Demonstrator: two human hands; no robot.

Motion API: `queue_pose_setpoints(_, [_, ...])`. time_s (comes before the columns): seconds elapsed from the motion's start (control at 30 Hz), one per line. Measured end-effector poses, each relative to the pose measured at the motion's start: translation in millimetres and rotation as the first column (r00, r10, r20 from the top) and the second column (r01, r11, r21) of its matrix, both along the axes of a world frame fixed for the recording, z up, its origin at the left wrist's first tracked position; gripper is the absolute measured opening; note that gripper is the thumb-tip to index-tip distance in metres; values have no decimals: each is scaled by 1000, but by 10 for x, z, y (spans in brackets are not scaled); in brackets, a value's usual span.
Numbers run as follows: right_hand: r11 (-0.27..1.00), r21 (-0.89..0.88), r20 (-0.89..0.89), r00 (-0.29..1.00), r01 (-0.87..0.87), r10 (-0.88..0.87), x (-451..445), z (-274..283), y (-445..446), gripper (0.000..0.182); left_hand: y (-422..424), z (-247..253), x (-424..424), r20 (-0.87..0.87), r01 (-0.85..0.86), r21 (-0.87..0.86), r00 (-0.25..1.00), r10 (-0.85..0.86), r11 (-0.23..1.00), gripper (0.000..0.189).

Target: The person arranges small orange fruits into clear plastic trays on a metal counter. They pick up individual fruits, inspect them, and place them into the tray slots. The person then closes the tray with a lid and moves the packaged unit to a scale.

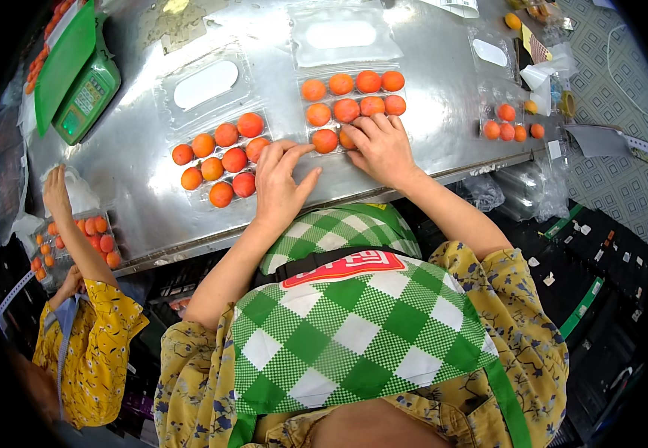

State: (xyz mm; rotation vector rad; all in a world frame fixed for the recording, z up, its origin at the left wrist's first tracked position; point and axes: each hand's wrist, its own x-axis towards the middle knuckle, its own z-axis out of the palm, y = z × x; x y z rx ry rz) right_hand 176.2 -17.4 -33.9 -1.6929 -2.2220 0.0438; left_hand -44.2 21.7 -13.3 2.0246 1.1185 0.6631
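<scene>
In the middle of the metal table lies a clear plastic clamshell (352, 63) with its lid folded back. Rows of orange-red round fruit (347, 110), apricot-like in look, sit in its tray. My right hand (381, 147) is over the near row, thumb and fingers around one partly hidden orange-red fruit (348, 139). My left hand (280, 182) holds nothing visible; its fingers are apart, and one fingertip is beside the near-left fruit (324, 141). Left of that hand, a second open clamshell (245, 67) lies tilted, its tray holding several similar fruits (235, 159).
A green digital scale (85, 101) stands at the left. Below it, a co-worker's hand (56, 193) reaches over another fruit pack (93, 227) and a white plastic bag (80, 190). At the right are a smaller open clamshell (486, 92), a loose fruit (536, 131) and the table's edge.
</scene>
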Motion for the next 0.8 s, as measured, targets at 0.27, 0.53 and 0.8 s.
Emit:
queue_pose_setpoints(0.27, [996, -65, -9, 998, 61, -62, 63, -19, 7, 36, 54, 17, 27, -11, 45, -38, 999, -45, 998, 35])
queue_pose_setpoints(0.53, [990, -144, -188, 982, 7, -34, 318, 35, -14, 39, 45, 12, 195, -17, 51, -30, 999, -52, 998, 35])
queue_pose_setpoints(0.8, [986, -167, -323, 943, 24, -77, 404, 85, 0, 39, 48, 79, 277, 10, 45, -80, 999, -44, 996, 36])
